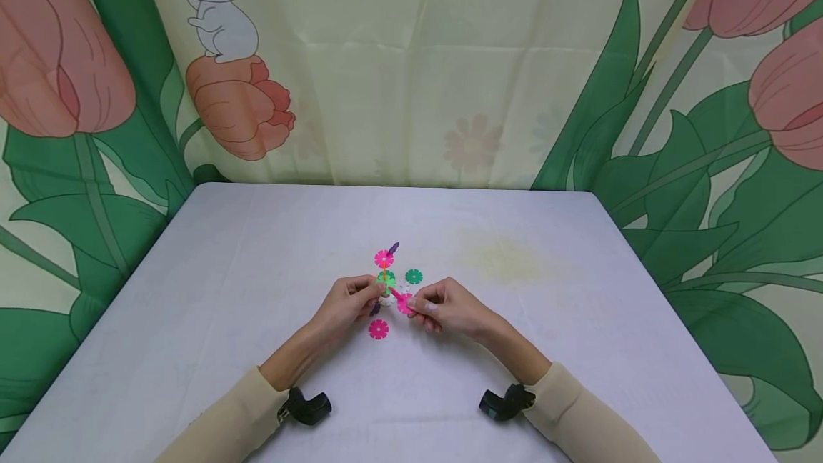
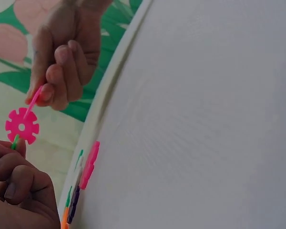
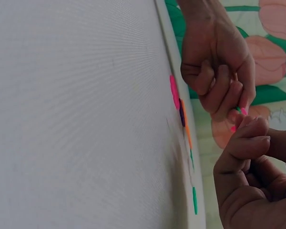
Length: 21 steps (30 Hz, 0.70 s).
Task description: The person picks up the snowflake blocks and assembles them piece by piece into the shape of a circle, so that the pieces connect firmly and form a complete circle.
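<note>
My left hand (image 1: 352,300) pinches a green notched disc (image 2: 15,141) between thumb and fingers. Opposite it, my right hand (image 1: 450,306) pinches a pink notched disc (image 2: 34,99), seen edge-on in the left wrist view. Between the two hands, a second pink notched disc (image 2: 22,127) faces the left wrist camera, meeting the green disc at its lower edge and the other pink one at its top. Both hands are held above the table, fingertips close together. In the right wrist view, my right fingers (image 3: 250,138) hide most of these pieces.
Loose discs lie on the white-covered table (image 1: 225,263) around the hands: a pink one (image 1: 378,329) in front, a green one (image 1: 414,276) behind, and another pink one (image 1: 383,259) by a purple one (image 1: 393,249). A patterned cloth (image 1: 386,91) hangs behind.
</note>
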{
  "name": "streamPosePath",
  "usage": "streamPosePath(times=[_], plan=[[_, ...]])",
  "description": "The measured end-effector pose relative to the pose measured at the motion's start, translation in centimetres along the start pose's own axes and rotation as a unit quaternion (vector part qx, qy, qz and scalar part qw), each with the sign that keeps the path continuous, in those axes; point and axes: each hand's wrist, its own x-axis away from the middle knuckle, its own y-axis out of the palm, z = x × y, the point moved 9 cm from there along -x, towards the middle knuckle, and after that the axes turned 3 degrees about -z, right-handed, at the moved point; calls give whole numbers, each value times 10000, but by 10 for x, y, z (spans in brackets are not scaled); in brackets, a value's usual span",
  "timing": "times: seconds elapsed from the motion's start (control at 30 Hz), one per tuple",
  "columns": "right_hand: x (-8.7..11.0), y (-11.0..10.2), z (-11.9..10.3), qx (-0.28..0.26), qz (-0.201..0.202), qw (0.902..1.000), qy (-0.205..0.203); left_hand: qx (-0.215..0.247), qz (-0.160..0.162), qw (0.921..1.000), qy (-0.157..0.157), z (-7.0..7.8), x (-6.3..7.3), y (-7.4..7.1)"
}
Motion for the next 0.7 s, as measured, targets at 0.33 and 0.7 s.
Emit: streamPosePath(times=[0.33,0.7], plan=[[-1,-1,1,-54,110,9999,22,-144,102,9998,-6,0,-1,1],[-2,-3,-4,12,507,9986,-134,-450,-573,9973,101,4,1,16]])
